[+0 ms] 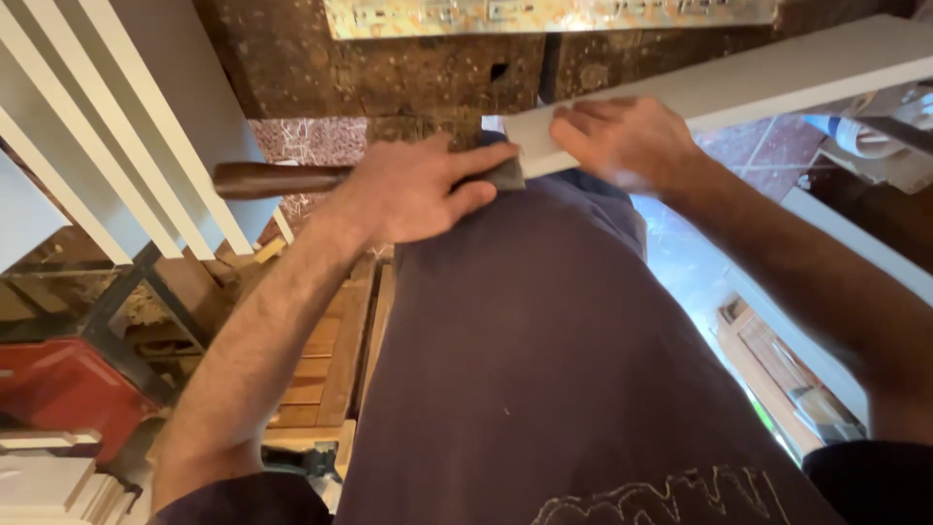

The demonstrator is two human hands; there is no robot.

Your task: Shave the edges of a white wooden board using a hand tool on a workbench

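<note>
Wood, dark and brown, makes the handle (pixel 277 179) of the tool that the left hand (pixel 413 190) holds. The left hand is wrapped tight around this tool, with the handle sticking out to the left. A dark metal end (pixel 507 175) of the tool shows past the fingers. It sits right at the end of a long white board (pixel 719 83).

The white board runs from the middle of the picture up to the top right corner. The right hand (pixel 622 141) lies on top of the board near its end, pressing down with the fingers spread flat over it. The hand looks a bit blurry, so I cannot tell if the fingers curl under the edge. The two hands are close together, and the metal end of the tool is between them.

Below the hands is the person's dark purple shirt (pixel 544 379), which fills much of the picture.

On the left, more white slats (pixel 126 126) lean in a row. Under them is a red thing (pixel 63 389) and some brown wooden pieces (pixel 326 360). Behind the hands is a dark, rough brown wall (pixel 389 68). A reddish tiled floor (pixel 768 146) shows on the right.
</note>
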